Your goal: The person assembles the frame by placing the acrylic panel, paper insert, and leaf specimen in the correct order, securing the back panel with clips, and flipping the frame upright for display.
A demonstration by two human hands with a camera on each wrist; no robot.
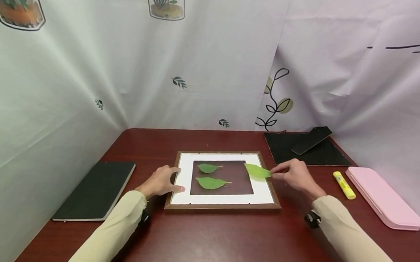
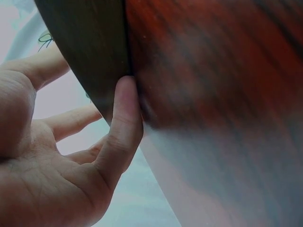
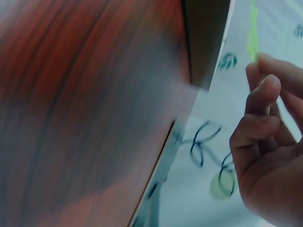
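Note:
A brown-edged picture frame with a white mat and a dark centre lies on the table. Two green leaves, an upper one and a larger lower one, lie in its dark window. My left hand rests on the frame's left edge, thumb on the mat; in the left wrist view a finger presses the frame's side. My right hand pinches a lighter green leaf by one end above the frame's right side. The right wrist view shows this leaf edge-on at the fingertips.
At the left lies a black notebook. Behind my right hand is a black backing board with a stand piece on it. A yellow glue stick and a pink case lie at the right. Patterned white cloth surrounds the table.

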